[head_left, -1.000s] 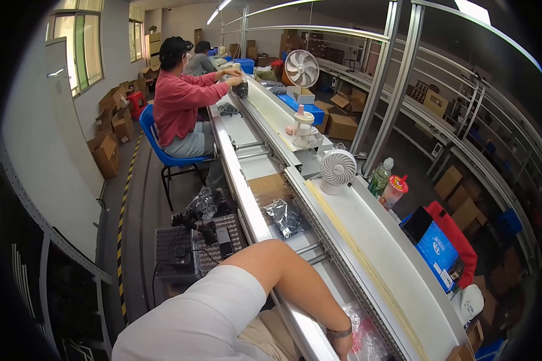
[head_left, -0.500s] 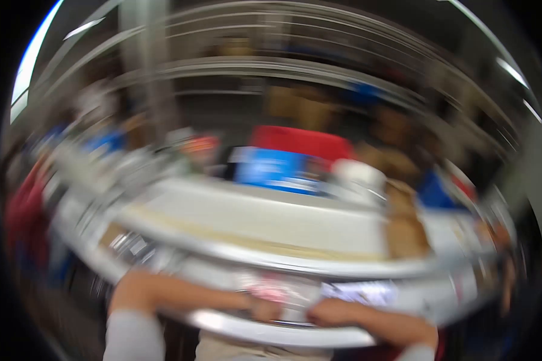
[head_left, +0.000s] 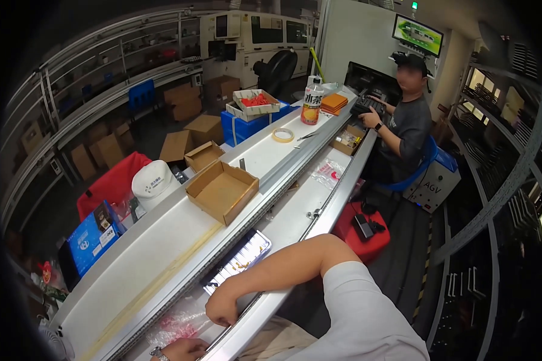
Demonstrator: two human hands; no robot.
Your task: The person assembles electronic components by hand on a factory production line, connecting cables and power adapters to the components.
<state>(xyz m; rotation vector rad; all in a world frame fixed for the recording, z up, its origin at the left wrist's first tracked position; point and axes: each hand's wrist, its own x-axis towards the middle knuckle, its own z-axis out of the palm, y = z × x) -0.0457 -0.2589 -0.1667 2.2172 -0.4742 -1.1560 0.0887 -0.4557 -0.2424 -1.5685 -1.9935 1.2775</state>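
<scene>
Head view: a white divided case [head_left: 257, 245] holds small brown pieces [head_left: 241, 264] — the right hand [head_left: 223, 305], curled into a fist, beside it. A pink-showing clear plastic bag [head_left: 177, 320] lies by the left hand [head_left: 185, 349] — grip impossible to tell.

cap [head_left: 152, 179]; bottle [head_left: 311, 109]; cabinet [head_left: 435, 188]; blue box [head_left: 89, 236]; all lettered

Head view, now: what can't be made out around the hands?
Left hand: head view; the lower edge cuts it off, grip unclear.
Right hand: head view; its curled fingers would hide anything inside.
Divided tray: head view; small contents too small to identify.
Clear bag: head view; crumpled film leaves its pink patches unclear.
</scene>
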